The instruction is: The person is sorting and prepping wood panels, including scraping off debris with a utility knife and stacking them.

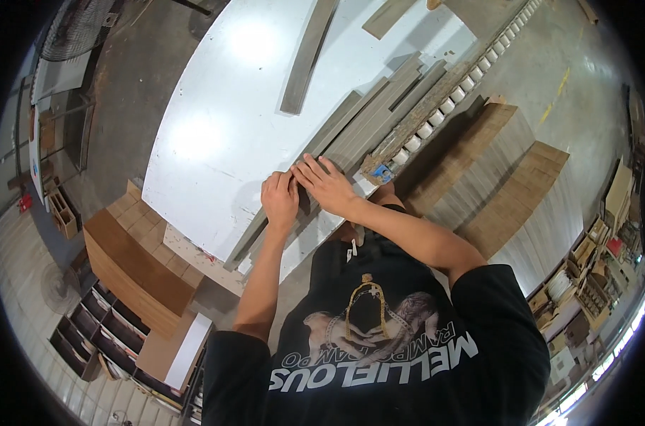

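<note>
Both my hands are together near the close end of a row of long grey wooden planks on the white table. My left hand is closed over the edge of a narrow grey plank that runs toward the table's near left corner. Touching it on the right, my right hand curls its fingers over the same plank; the thumb is hidden beneath. More planks lie side by side beyond the hands, their ends uneven.
A separate grey plank lies on the white table, with a shorter one farther off. A strip with white rollers lines the right edge. Stacked boards stand right; brown panels stand left.
</note>
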`<act>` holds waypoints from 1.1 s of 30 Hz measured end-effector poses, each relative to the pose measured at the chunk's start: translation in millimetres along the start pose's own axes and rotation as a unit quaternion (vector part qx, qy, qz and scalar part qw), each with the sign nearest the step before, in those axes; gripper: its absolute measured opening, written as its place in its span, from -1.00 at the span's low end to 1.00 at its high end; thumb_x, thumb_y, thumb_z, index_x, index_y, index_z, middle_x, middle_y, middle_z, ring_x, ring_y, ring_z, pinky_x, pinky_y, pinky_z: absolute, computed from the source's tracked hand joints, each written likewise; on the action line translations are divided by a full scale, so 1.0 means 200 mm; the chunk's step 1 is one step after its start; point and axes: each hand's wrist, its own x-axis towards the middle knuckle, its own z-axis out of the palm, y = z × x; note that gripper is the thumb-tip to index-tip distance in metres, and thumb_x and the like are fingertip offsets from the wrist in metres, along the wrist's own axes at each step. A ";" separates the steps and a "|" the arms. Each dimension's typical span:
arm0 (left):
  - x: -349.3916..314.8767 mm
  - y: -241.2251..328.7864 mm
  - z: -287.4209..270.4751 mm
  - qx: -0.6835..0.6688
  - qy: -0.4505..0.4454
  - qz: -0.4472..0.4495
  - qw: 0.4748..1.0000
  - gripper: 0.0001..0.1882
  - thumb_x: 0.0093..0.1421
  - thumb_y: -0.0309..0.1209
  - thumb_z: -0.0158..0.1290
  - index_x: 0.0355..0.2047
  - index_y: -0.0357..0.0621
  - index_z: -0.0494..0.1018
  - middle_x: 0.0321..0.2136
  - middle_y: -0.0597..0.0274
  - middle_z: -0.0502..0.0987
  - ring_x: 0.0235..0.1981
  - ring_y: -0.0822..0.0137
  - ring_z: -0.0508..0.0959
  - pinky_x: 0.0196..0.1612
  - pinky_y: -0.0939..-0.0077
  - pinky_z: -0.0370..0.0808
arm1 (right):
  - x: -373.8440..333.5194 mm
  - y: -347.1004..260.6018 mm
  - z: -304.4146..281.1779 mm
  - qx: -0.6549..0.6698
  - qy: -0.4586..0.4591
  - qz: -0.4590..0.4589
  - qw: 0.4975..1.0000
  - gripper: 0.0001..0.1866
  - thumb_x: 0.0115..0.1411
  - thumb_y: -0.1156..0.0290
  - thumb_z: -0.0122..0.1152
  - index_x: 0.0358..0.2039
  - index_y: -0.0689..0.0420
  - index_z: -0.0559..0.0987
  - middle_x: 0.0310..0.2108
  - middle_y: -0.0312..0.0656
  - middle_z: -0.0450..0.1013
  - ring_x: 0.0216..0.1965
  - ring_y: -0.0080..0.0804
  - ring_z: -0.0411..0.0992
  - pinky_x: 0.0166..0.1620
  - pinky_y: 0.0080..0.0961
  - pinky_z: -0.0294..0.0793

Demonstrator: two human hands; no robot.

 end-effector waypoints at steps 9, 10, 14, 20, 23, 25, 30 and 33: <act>0.11 -0.23 0.03 -0.345 -0.116 -0.233 0.902 -0.59 0.22 -0.47 0.29 0.08 -0.24 0.53 -0.27 0.09 0.54 -0.32 0.24 0.56 -0.24 0.37 0.52 | -0.06 0.05 -0.02 0.003 -0.017 -0.041 0.999 -0.36 0.17 0.39 0.21 0.29 0.17 0.39 0.21 -0.15 0.36 0.32 -0.20 0.23 0.42 -0.18 0.07; 0.11 -0.19 -0.01 -0.222 -0.134 -0.163 0.952 -0.55 0.18 -0.43 0.32 0.08 -0.19 0.54 -0.19 0.08 0.54 -0.24 0.16 0.55 -0.15 0.31 0.51 | -0.07 0.06 -0.01 0.003 -0.030 -0.054 0.998 -0.39 0.17 0.37 0.23 0.26 0.13 0.42 0.21 -0.17 0.36 0.31 -0.22 0.23 0.43 -0.20 0.03; 0.08 -0.12 -0.03 0.015 -0.107 0.024 0.994 -0.46 0.12 -0.41 0.34 0.14 -0.12 0.52 -0.01 0.03 0.53 -0.03 0.02 0.52 0.08 0.20 0.44 | -0.06 0.06 0.00 0.056 -0.090 -0.051 0.993 -0.32 0.12 0.41 0.28 0.30 0.11 0.39 0.29 -0.14 0.31 0.39 -0.17 0.17 0.49 -0.16 -0.05; 0.17 -0.09 0.05 -0.068 -0.040 -0.054 0.995 -0.65 0.17 -0.49 0.27 -0.01 -0.20 0.57 -0.14 0.00 0.60 -0.12 0.06 0.58 -0.01 0.22 0.50 | -0.07 0.08 0.00 0.092 -0.025 -0.055 0.994 -0.18 0.16 0.45 0.21 0.46 0.05 0.23 0.53 -0.13 0.03 0.56 -0.16 -0.10 0.55 -0.11 -0.17; 0.26 -0.04 0.04 -0.266 -0.112 -0.159 0.944 -0.84 0.36 -0.51 0.07 -0.16 -0.34 0.59 -0.38 0.12 0.62 -0.28 0.28 0.56 -0.04 0.32 0.50 | -0.10 0.10 0.05 0.083 0.026 -0.059 0.994 -0.14 0.18 0.45 0.20 0.50 0.04 0.16 0.54 -0.15 0.01 0.56 -0.16 -0.09 0.56 -0.14 -0.16; 0.36 -0.03 -0.01 -0.367 -0.134 -0.207 0.897 -0.70 0.50 -0.35 -0.08 -0.20 -0.32 0.58 -0.52 0.22 0.54 -0.41 0.39 0.48 -0.21 0.42 0.50 | -0.09 0.10 0.04 0.076 0.017 -0.067 0.995 -0.13 0.16 0.44 0.21 0.50 0.04 0.17 0.52 -0.15 0.05 0.56 -0.16 -0.10 0.56 -0.16 -0.16; 1.21 0.52 0.05 -0.250 0.128 0.009 0.960 -0.60 0.32 -0.13 0.21 -0.10 -0.25 0.58 -0.16 0.04 0.62 -0.15 0.09 0.57 0.01 0.23 0.47 | -0.05 0.10 0.03 0.091 -0.074 -0.065 0.991 -0.22 0.17 0.39 0.15 0.43 0.19 0.23 0.46 -0.06 0.14 0.51 -0.11 0.02 0.57 -0.08 -0.18; 1.63 1.00 0.12 -0.139 0.084 0.043 0.986 -0.17 0.08 0.13 0.37 0.14 -0.27 0.44 0.09 -0.15 0.53 0.07 -0.04 0.56 0.12 0.16 0.49 | -0.04 0.11 0.05 0.099 -0.080 -0.071 0.989 -0.29 0.20 0.37 0.13 0.38 0.23 0.30 0.38 -0.02 0.23 0.47 -0.07 0.10 0.56 0.00 -0.15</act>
